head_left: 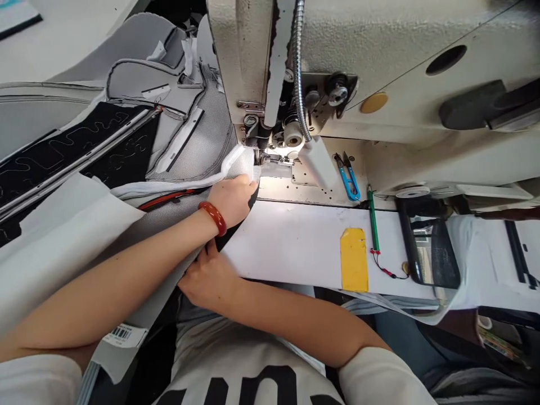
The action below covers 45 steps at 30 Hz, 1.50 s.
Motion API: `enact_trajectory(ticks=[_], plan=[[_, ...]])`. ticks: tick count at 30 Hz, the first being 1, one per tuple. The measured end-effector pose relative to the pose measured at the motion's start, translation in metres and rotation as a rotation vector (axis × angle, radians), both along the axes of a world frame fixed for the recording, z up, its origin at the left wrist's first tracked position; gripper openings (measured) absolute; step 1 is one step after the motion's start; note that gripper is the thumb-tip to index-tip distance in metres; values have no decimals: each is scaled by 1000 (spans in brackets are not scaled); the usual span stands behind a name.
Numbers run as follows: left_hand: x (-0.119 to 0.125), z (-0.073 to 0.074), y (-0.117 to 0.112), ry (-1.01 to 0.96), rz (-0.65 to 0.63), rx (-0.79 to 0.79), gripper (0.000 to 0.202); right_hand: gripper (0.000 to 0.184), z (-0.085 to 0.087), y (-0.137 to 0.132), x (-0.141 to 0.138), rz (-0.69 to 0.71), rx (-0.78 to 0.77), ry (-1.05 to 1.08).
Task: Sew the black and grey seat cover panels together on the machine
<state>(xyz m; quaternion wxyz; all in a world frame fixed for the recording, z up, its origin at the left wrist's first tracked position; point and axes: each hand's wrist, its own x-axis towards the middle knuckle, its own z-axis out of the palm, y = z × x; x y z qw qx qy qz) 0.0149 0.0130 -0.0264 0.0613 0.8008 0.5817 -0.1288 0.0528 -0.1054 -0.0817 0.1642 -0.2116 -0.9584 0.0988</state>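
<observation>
My left hand (pixel 233 201), with a red bangle on the wrist, is closed on the grey mesh fabric (pixel 177 216) just in front of the sewing machine's presser foot (pixel 274 160). Its fingertips are partly hidden from me. A strip of white piping (pixel 185 183) runs along the fabric past that hand to the lit needle area. Lower down, my right hand (pixel 210 279) grips the near edge of the same fabric, close to my body. Most of its fingers are tucked out of sight in the cloth.
The sewing machine (pixel 379 34) fills the upper right. Blue thread snips (pixel 348 177), a green pen (pixel 373 222), a yellow card (pixel 354 259) and a black mesh-covered case (pixel 430 242) lie to the right. Sewn grey and black panels (pixel 139 84) are heaped at left.
</observation>
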Motion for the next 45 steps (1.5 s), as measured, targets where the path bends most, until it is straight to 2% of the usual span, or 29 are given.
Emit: enact_trajectory(ticks=[8, 12, 15, 19, 23, 27, 30, 34, 38, 42, 45], plan=[[8, -5, 23, 48, 27, 56, 40, 27, 2, 24, -9, 4, -146, 6], [6, -5, 20, 59, -21, 117, 45, 29, -2, 8, -5, 2, -28, 71], [4, -4, 13, 84, 19, 105, 46, 32, -3, -12, -10, -7, 77, 116], [11, -6, 17, 53, 60, 74, 35, 31, -1, -21, -16, 66, 39, 74], [16, -7, 19, 58, 46, 100, 37, 27, 0, -14, -5, 84, 18, 111], [10, -3, -2, 122, 26, 93, 51, 28, -4, -19, 13, -38, 103, 192], [11, -3, -10, 187, 30, 108, 52, 28, -5, -23, 24, -66, 113, 198], [22, -6, 5, 165, 40, 115, 46, 32, -2, -19, 39, -77, 91, 149], [27, -7, 15, 118, 104, 98, 47, 33, 0, -16, 53, -113, 138, 125], [25, -3, -1, 137, 135, 131, 52, 34, -2, -26, 53, -171, 197, 149], [25, 2, -5, 136, 142, 61, 46, 33, -2, -35, 47, -148, 231, 157]])
